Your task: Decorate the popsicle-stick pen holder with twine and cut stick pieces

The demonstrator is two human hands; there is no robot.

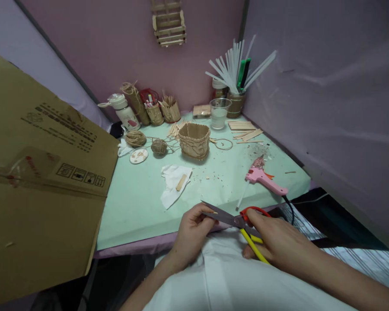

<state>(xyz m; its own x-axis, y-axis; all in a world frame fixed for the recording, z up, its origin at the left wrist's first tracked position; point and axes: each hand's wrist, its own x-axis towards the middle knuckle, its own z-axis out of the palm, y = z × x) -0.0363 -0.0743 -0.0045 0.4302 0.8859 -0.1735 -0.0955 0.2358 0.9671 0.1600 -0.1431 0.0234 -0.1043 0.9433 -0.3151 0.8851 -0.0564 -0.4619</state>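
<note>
My right hand [272, 235] grips a pair of scissors [228, 218] by its red and yellow handles, with the blades spread apart. Between those blades sits the tip of a small pale piece, perhaps wood, pinched by my left hand [196, 226]; most of it is hidden by the fingers. Both hands are at the table's front edge, above my white clothing. Beyond them a wooden stick piece [181, 182] lies on a crumpled white tissue [168, 196]. Farther back stands a small woven-looking basket [194, 144] with a braided rim.
A pink glue gun [266, 179] rests at the right, its cord hanging off the edge. A large cardboard box [45, 181] leans at the left. Twine balls [158, 147], a water cup [218, 116], craft sticks [241, 125] and a pot of glue sticks [236, 103] stand behind.
</note>
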